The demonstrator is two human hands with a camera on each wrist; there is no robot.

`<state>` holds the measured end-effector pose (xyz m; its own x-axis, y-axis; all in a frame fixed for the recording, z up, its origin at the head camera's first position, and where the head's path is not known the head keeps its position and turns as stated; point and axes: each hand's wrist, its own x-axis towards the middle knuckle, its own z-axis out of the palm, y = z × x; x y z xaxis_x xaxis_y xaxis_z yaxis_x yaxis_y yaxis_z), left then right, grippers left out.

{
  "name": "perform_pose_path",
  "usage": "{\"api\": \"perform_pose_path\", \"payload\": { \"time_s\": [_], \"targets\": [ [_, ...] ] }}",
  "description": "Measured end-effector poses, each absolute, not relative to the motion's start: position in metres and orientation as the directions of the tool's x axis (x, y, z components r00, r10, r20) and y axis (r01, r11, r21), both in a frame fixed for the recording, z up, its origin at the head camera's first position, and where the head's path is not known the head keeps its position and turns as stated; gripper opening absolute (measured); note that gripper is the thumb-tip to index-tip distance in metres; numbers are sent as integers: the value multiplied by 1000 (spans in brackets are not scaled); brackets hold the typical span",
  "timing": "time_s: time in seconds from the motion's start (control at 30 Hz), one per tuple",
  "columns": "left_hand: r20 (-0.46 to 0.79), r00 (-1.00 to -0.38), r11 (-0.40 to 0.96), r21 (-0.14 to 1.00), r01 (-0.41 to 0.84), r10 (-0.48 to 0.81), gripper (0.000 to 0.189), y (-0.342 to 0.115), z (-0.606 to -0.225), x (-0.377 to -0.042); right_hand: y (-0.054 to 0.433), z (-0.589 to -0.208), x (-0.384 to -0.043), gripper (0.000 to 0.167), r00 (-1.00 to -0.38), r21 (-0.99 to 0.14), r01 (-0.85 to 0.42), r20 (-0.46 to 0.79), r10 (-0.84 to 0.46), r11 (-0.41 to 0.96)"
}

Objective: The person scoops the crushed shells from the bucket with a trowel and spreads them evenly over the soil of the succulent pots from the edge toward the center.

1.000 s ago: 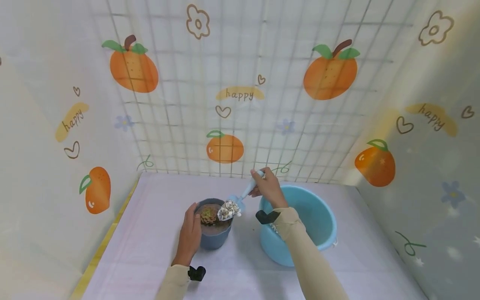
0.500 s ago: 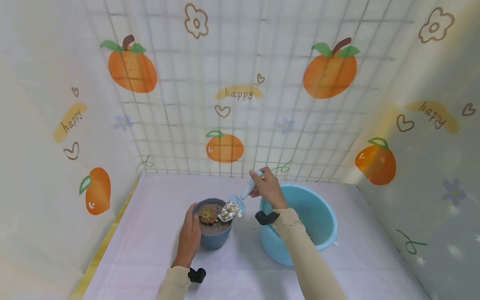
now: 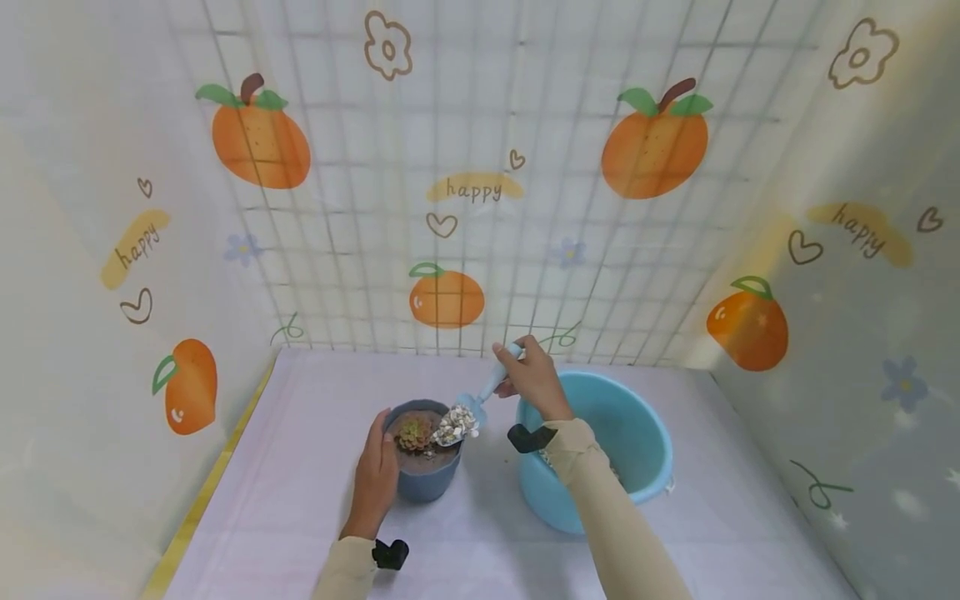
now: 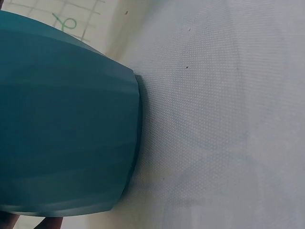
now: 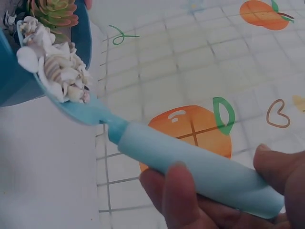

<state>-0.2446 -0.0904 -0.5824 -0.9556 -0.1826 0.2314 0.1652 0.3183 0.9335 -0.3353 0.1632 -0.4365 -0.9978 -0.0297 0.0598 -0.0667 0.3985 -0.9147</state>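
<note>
A blue-grey flower pot [image 3: 427, 485] stands on the table with a rosette succulent [image 3: 415, 433] in brown soil. My left hand [image 3: 377, 479] holds the pot by its left side; in the left wrist view, its fingertips [image 4: 50, 223] show at the pot's lower edge. My right hand [image 3: 537, 379] grips the handle of a light blue hand shovel [image 5: 200, 167]. Small white and striped shells [image 5: 62, 71] fill the shovel's scoop, which overlaps the pot's right rim beside the succulent. A few white bits lie on the soil at the plant's base.
A large light blue bucket [image 3: 637, 433] stands right of the pot, partly behind the right forearm, with some pale shells low inside. A white sheet covers the table [image 3: 315, 392]. Printed cloth over wire grid [image 3: 360, 275] closes off the back.
The shovel has tipped slightly and shifted a little left over the pot. A few white bits now show on the soil near the succulent. The left hand stays on the pot.
</note>
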Motion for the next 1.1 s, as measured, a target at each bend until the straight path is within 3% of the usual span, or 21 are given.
{"api": "perform_pose_path", "payload": {
  "time_s": [1.1],
  "targets": [
    [274, -953, 324, 920, 221, -127, 45, -97, -583, -249, 162, -439, -338, 45, -994, -909, -105, 102, -29, 403]
  ]
}}
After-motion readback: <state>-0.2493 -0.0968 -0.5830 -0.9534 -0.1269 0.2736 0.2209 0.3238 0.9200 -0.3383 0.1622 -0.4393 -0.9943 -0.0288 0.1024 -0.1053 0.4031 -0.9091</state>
